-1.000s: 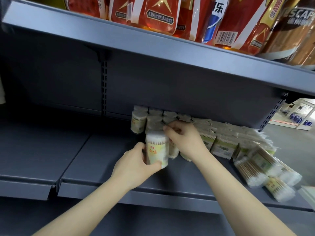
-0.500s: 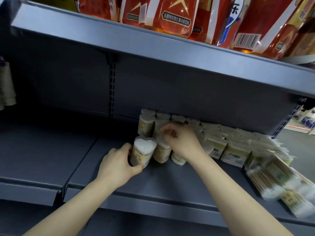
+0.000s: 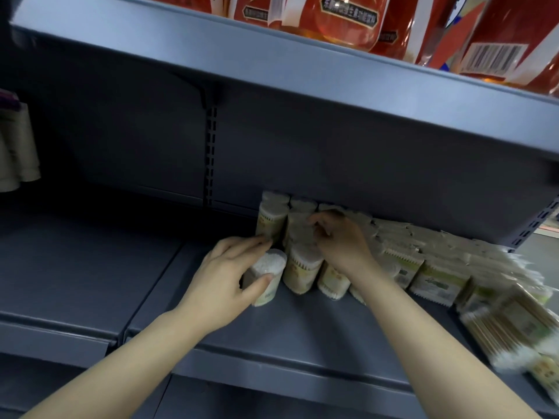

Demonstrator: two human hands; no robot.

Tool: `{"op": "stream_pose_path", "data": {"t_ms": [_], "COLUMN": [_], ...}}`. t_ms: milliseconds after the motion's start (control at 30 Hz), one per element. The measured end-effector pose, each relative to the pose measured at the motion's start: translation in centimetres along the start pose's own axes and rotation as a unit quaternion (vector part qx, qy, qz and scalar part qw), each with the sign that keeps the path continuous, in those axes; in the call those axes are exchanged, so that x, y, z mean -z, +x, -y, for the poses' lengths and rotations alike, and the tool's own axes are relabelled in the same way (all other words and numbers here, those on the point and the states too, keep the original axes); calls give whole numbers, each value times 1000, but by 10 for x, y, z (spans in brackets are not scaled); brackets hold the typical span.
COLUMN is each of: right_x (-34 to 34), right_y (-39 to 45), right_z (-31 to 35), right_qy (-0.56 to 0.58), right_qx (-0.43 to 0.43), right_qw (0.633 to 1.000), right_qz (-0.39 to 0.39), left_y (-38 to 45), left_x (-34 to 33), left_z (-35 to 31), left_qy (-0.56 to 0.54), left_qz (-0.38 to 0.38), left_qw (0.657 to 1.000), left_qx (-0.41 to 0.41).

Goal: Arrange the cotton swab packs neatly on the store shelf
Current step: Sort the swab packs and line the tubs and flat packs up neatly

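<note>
Holding a round tub of cotton swabs [image 3: 266, 275], your left hand [image 3: 225, 278] has its thumb curled on the near side of the tub and its fingers reaching over the far side, toward another tub [image 3: 270, 220] at the back. The held tub leans a bit and stands on the gray shelf [image 3: 302, 328], at the left end of the front row. Just beside it on the right stands a second front tub [image 3: 301, 272], and next to that a third one [image 3: 331, 281]. Your right hand [image 3: 341, 241] is over the tubs in the middle, with its fingers bent down onto the tops of them; you cannot tell if it is gripping one or only touching. More tubs stand in rows behind, up against the back wall. To the right of the tubs are flat packs with green labels [image 3: 432, 279], standing close together. Farther right, near the shelf edge, long bags of swabs with wooden sticks [image 3: 508, 328] lie in a loose, blurry heap. The shelf above [image 3: 272, 71] holds red packets [image 3: 348, 19] with writing on them. Far to the left, some pale rolls [image 3: 16, 152] show at the edge.
</note>
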State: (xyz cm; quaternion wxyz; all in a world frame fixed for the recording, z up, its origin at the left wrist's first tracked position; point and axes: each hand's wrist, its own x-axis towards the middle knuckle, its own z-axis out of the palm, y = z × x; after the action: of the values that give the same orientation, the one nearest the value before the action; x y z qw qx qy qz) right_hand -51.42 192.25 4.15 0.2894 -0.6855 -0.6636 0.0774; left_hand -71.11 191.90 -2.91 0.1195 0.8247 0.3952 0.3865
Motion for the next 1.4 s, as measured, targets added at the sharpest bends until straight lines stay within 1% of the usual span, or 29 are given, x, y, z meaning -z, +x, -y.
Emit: {"op": "stream_pose_path", "data": {"t_ms": [167, 300, 400, 533, 633, 733, 833, 1000, 1033, 1100, 1133, 1300, 1400], "right_x": [-3, -6, -11, -19, -24, -26, -29, -31, -30, -30, -29, -26, -22], "right_y": [11, 21, 24, 22, 24, 24, 25, 27, 27, 27, 26, 25, 24], "right_z": [4, 4, 5, 3, 0, -4, -7, -10, -10, -10, -9, -5, -1], "right_qy": [-20, -35, -54, -96, -101, -98, -92, -94, -94, -94, -92, -84, -39], "right_qx": [4, -10, -17, -12, -12, -3, 9, 29, 30, 31, 30, 23, 17], "right_qw": [999, 998, 994, 988, 988, 989, 990, 990, 990, 990, 990, 991, 996], "right_qz": [29, 57, 92, 118, 117, 112, 106, 104, 104, 103, 103, 102, 81], "left_y": [5, 14, 25, 40, 48, 56, 62, 69, 70, 71, 71, 73, 75], "left_x": [-6, -8, -9, -13, -17, -20, -22, -23, -24, -25, -25, -24, -20], "left_z": [7, 12, 13, 16, 15, 15, 16, 20, 22, 23, 23, 22, 17], "left_qy": [8, -6, 23, 65, 100, 112, 76, 54, 44, 13, 9, -18, -7], "left_qz": [12, -18, -40, -2, -1, 9, 32, 36, 29, 46, 48, 58, 70], "left_qw": [1000, 999, 998, 997, 994, 993, 996, 997, 998, 999, 999, 998, 997], "left_qx": [-16, -37, -37, -31, -43, -46, -21, -41, -33, 11, 16, 23, 12]}}
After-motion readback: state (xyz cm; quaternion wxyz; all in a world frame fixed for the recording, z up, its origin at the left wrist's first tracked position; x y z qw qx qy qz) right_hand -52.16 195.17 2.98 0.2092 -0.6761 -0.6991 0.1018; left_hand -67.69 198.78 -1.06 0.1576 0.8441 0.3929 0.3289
